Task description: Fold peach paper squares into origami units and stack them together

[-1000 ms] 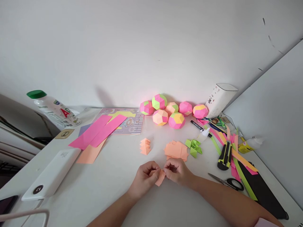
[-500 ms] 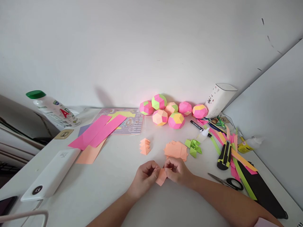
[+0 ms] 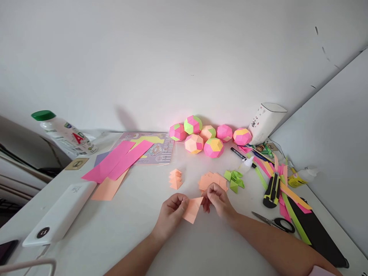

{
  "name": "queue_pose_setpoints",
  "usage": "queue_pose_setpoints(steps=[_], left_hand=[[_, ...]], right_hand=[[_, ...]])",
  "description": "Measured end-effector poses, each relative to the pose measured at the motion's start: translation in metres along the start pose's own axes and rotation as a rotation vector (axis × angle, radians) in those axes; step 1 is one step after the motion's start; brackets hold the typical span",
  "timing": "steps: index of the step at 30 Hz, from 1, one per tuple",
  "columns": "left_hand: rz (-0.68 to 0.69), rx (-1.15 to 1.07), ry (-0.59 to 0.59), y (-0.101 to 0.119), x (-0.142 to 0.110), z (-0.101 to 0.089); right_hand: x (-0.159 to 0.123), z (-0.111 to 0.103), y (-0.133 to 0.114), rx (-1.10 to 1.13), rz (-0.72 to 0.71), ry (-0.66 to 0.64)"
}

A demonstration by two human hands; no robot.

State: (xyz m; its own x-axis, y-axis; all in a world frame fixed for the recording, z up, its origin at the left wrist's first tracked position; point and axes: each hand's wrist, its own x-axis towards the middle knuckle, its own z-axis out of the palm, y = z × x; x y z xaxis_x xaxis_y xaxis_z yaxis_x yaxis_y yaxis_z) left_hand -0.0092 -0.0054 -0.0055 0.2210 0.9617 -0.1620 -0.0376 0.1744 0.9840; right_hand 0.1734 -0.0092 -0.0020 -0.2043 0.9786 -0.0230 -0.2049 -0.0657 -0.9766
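Note:
Both hands hold one small orange paper piece (image 3: pixel 192 209) just above the white desk (image 3: pixel 126 226). My left hand (image 3: pixel 171 212) pinches its left edge. My right hand (image 3: pixel 216 199) pinches its upper right corner, fingers curled. Behind the hands lies a pile of flat orange paper squares (image 3: pixel 214 180), a small stack of folded orange units (image 3: pixel 176 178) to its left and folded green units (image 3: pixel 235 180) to its right. Several pink, green and orange paper balls (image 3: pixel 201 136) stand against the wall.
Pink paper strips (image 3: pixel 117 161) and an orange sheet (image 3: pixel 109 188) lie at left by a white power bank (image 3: pixel 57 214) and a bottle (image 3: pixel 61 132). At right are a utility knife (image 3: pixel 271 186), scissors (image 3: pixel 276 221), coloured strips, a glue bottle (image 3: pixel 301 177) and a white box (image 3: pixel 267 120).
The orange piece has opened out wider between the hands. My right hand lifted and moved slightly away from me; my left hand shifted a little.

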Motion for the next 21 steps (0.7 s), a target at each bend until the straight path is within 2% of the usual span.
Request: queue_pose_setpoints(steps=[6, 9, 13, 21], left_hand=[[0.002, 0.023, -0.069, 0.0019, -0.0022, 0.0020], [0.048, 0.070, -0.012, 0.0025, -0.0020, 0.0015], [0.037, 0.077, 0.054, 0.0022, 0.0002, 0.0004], [-0.013, -0.068, 0.049, -0.0012, 0.0023, 0.0008]], right_hand=[[0.0014, 0.0026, 0.0002, -0.118, 0.046, -0.048], [0.0009, 0.0029, 0.0013, -0.147, 0.034, -0.040], [0.0001, 0.0017, 0.0038, -0.139, 0.057, -0.028], [-0.0005, 0.0001, 0.0050, -0.116, 0.107, -0.029]])
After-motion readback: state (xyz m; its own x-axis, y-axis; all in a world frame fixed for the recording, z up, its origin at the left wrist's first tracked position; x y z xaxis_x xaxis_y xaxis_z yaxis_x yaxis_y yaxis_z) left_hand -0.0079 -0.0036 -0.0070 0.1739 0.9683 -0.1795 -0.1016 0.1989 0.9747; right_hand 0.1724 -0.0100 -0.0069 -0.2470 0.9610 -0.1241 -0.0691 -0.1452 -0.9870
